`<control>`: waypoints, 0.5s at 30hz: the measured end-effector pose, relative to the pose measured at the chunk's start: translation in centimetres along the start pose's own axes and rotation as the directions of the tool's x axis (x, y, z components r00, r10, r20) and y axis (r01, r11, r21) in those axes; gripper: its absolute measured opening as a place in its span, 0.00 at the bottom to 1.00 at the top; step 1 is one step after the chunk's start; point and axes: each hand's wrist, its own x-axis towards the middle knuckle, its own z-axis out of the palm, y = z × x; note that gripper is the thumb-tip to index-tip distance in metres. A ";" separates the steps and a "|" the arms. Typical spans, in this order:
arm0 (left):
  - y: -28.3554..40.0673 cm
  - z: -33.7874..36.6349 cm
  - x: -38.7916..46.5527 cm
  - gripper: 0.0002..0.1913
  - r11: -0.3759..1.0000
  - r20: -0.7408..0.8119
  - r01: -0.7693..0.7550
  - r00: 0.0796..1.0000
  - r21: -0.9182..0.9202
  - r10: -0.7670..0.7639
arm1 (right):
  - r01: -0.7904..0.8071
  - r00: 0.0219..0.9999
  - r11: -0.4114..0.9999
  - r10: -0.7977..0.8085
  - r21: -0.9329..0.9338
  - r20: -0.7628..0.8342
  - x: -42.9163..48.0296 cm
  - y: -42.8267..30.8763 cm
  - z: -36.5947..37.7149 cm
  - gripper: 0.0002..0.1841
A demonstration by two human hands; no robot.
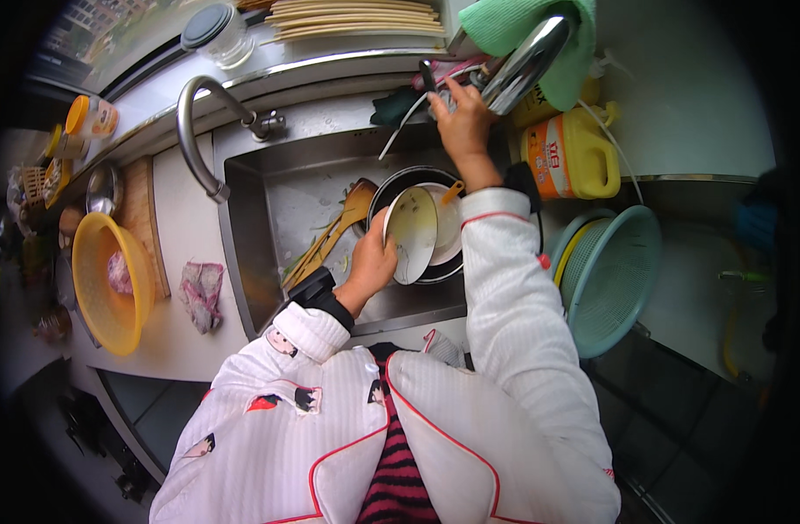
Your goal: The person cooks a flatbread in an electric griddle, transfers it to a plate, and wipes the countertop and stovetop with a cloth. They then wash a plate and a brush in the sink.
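Observation:
My left hand (371, 261) grips the rim of a white bowl (413, 245), tilted on its side over the sink (295, 177). Under and behind it, a dark-rimmed pot (400, 180) holds a pale dish (447, 219) and an orange handle (453, 192). Wooden utensils (337, 226) lean beside the pot, among green vegetable scraps. At the sink's back right corner my right hand (464, 124) reaches with thumb and index finger up to a slim dark upright piece (428, 75). Whether it grips that piece is unclear. A thin white tube (400, 131) hangs beside its fingers.
A curved metal faucet (200, 131) arches over the sink's left edge. To the right are a yellow jug (573, 154) and blue-green colanders (612, 281). A yellow basin (112, 281) and a crumpled cloth (202, 296) rest on the left counter. Chopsticks (357, 19) lie on the sill.

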 end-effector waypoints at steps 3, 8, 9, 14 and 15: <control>1.4 -1.3 0.9 0.23 0.995 -0.021 0.013 1.000 -0.099 -0.015 | 0.015 0.983 0.993 0.007 -0.116 0.185 0.8 0.8 1.1 0.09; 4.2 -2.8 2.0 0.21 0.674 0.243 0.481 0.874 -0.561 -0.422 | 0.193 0.954 0.978 -0.169 -0.074 0.246 0.7 1.8 1.1 0.05; 4.6 -3.0 2.2 0.21 0.657 0.256 0.490 0.868 -0.572 -0.425 | 0.197 0.946 0.979 -0.177 -0.049 0.270 0.7 1.7 0.7 0.05; 5.7 -3.2 3.1 0.23 0.554 0.358 0.575 0.815 -0.603 -0.456 | 0.092 0.961 0.984 -0.127 0.150 0.244 -1.1 -1.4 -2.4 0.14; 5.7 -3.2 3.1 0.24 0.543 0.373 0.583 0.809 -0.604 -0.454 | 0.030 0.951 0.970 -0.103 0.241 0.293 -2.6 -2.5 -3.2 0.13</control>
